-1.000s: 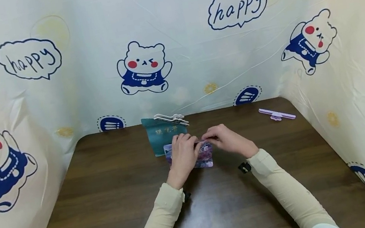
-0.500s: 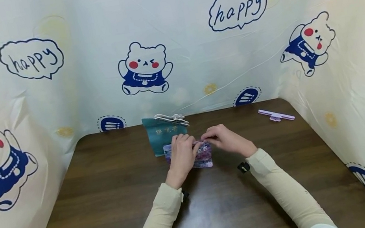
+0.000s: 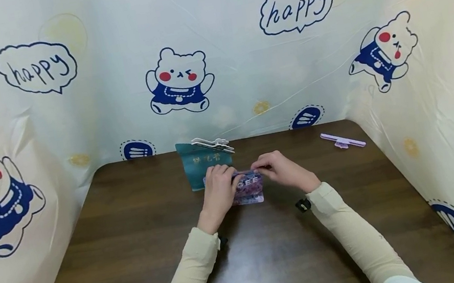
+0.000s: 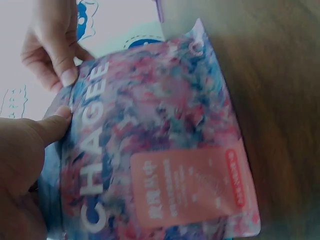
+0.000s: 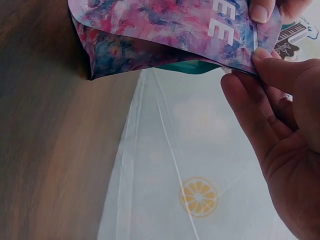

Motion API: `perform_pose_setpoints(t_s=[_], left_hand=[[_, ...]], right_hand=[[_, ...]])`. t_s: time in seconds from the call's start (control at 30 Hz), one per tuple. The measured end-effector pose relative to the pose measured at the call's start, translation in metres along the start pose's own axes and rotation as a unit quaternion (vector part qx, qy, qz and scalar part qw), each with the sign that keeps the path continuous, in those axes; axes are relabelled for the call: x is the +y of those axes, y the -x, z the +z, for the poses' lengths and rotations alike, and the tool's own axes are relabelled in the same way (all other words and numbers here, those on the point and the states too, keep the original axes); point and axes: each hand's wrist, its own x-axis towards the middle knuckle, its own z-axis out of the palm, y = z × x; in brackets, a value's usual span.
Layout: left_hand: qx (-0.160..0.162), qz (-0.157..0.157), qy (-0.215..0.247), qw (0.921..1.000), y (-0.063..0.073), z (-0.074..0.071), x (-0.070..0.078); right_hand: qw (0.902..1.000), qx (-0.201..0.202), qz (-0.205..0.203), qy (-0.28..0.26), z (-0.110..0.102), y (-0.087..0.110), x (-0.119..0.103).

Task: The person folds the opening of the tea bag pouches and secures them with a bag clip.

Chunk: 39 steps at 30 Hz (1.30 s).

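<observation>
A pink, purple and blue pouch (image 4: 175,100) with white "CHAGEE" lettering and a pink label stands upright on the table (image 3: 146,253). My left hand (image 3: 218,190) grips its top edge at the left part, thumb on the printed front, as the left wrist view shows. At the top right corner, my right hand (image 3: 282,170) pinches the edge between thumb and fingers. In the right wrist view the pouch (image 5: 160,30) shows a folded side, and the right thumb (image 5: 275,70) lies near a crease line along the top. The left hand covers the pouch's left part in the head view.
Right behind the pouch stands a teal bag (image 3: 195,166) with gold characters, and white clips (image 3: 214,144) sit at its top. A lilac sealing clip (image 3: 343,140) lies toward the back right. A printed curtain (image 3: 243,74) encloses the table's back and sides.
My left hand has slid left along the pouch's top, uncovering more of the lettering. The right hand keeps its pinch at the corner, almost unmoved.
</observation>
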Motion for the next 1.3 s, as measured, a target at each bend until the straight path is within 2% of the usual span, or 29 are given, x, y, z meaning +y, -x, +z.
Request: perform_pose_setpoints(t_s=[0.17,0.37,0.53,0.67,0.77,0.87,1.1,1.3], left_hand=[[-0.011,0.001,0.007,0.9999,0.002,-0.007,-0.005],[0.004,-0.014,0.015,0.9998,0.006,-0.009,-0.011],[0.009,-0.022,0.017,0.9996,0.006,-0.009,-0.008],[0.011,-0.029,0.022,0.9993,0.005,-0.009,-0.006],[0.01,-0.032,0.026,0.9991,0.005,-0.009,-0.006],[0.0,-0.029,0.035,0.999,0.005,-0.009,-0.007],[-0.004,-0.003,0.066,0.9978,0.006,-0.007,-0.011],[0.002,-0.004,0.093,0.9956,0.007,-0.005,-0.012]], right_hand=[[1.0,0.001,0.005,0.004,-0.001,0.0,-0.001],[0.9998,0.008,0.006,0.018,-0.001,0.002,-0.005],[0.9986,0.014,-0.006,0.052,0.001,0.007,-0.011],[0.993,0.025,-0.032,0.111,0.005,0.012,-0.018],[0.9843,0.033,-0.059,0.163,0.01,0.016,-0.022],[0.9772,0.047,-0.077,0.192,0.016,0.02,-0.024],[0.9723,0.062,-0.083,0.21,0.024,0.024,-0.024],[0.9687,0.074,-0.083,0.222,0.028,0.026,-0.026]])
